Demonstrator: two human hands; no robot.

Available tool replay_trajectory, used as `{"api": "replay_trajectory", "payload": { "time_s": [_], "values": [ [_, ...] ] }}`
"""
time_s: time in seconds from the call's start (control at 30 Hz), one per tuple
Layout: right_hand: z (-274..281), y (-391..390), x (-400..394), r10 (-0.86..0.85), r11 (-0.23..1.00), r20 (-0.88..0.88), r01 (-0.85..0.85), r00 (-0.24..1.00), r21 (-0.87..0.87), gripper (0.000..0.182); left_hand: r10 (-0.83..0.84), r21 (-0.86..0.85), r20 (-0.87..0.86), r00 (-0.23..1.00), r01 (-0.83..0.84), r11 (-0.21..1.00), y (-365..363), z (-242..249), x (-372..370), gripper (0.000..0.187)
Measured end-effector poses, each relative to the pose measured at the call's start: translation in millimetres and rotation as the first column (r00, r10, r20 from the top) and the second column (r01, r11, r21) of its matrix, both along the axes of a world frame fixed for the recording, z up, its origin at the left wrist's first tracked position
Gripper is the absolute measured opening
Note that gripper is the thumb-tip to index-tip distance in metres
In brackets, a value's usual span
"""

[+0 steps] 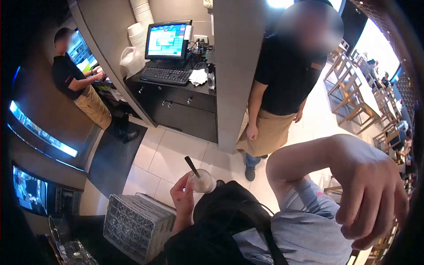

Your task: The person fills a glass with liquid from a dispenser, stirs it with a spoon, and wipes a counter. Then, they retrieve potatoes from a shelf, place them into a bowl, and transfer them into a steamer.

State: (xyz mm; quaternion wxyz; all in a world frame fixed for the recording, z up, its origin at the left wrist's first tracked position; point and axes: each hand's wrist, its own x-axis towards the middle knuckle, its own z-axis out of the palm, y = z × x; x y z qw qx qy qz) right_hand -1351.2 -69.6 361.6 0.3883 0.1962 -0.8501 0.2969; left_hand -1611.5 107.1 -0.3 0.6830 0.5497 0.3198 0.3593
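Observation:
My left hand (182, 194), low in the middle of the head view, is closed around a small glass (204, 182) with pale, whitish contents. A dark stick (191, 165), perhaps a spoon handle or a thick straw, leans out of its top. My right hand (371, 194) is raised close to the camera on the right, the wrist bent and the fingers hanging loosely downward. Nothing shows in those fingers, though the palm is turned away. Beneath my right forearm is a grey sleeve (304, 198).
Grey glass racks (137, 225) stand beside my left arm. Ahead, a counter holds a touchscreen (168, 40), a keyboard (165, 75) and stacked cups (141, 17). A person in an apron (269, 128) stands close ahead; another (73, 75) works at left. Tables and chairs (353, 88) fill the right.

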Motion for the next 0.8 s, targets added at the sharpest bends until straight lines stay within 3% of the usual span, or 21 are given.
{"api": "replay_trajectory", "payload": {
  "time_s": [0.17, 0.27, 0.4, 0.53, 0.63, 0.67, 0.7, 0.73, 0.8],
  "values": [
    [-29.4, 46.2, 29.2, -0.058, 0.998, 0.001, 0.058, 0.998, 0.032, 0.036, -0.015, 0.053, -0.085, 0.996, 0.02, 0.998, 37.8, 9.7, 20.2, 0.035],
    [-59.0, 78.0, 42.3, -0.103, 0.993, -0.003, 0.102, 0.995, -0.06, 0.035, -0.026, 0.079, -0.04, 0.999, 0.029, 0.996, 62.3, 17.5, 31.7, 0.034],
    [-104.8, 113.9, 57.1, -0.226, 0.949, -0.186, 0.173, 0.956, -0.264, 0.057, 0.001, 0.073, -0.048, 0.999, 0.002, 0.997, 86.0, 25.6, 50.9, 0.034],
    [-138.5, 156.8, 87.5, -0.139, 0.939, -0.157, 0.08, 0.978, -0.334, 0.055, 0.031, 0.01, -0.064, 0.997, -0.03, 0.999, 105.4, 24.3, 64.7, 0.033],
    [-186.7, 176.9, 106.4, -0.191, 0.861, -0.171, 0.081, 0.967, -0.502, 0.048, 0.078, -0.04, -0.095, 0.992, -0.082, 0.996, 118.3, 22.7, 67.6, 0.033],
    [-201.4, 172.6, 112.2, -0.492, 0.658, -0.055, 0.33, 0.869, -0.676, 0.042, 0.067, -0.068, -0.12, 0.991, -0.075, 0.995, 124.1, 25.0, 67.8, 0.033],
    [-213.2, 176.4, 114.6, -0.716, 0.352, 0.137, 0.522, 0.685, -0.777, 0.035, 0.084, -0.057, -0.163, 0.983, -0.095, 0.994, 128.5, 31.8, 67.7, 0.033],
    [-225.3, 188.0, 111.9, -0.676, 0.369, 0.135, 0.49, 0.725, -0.79, 0.035, 0.084, -0.052, -0.205, 0.975, -0.096, 0.994, 135.6, 36.7, 68.2, 0.033],
    [-253.1, 198.8, 105.3, -0.736, -0.137, 0.584, 0.769, 0.343, -0.624, 0.027, 0.115, -0.005, -0.222, 0.968, -0.119, 0.993, 150.5, 34.6, 66.1, 0.034]
  ]
}}
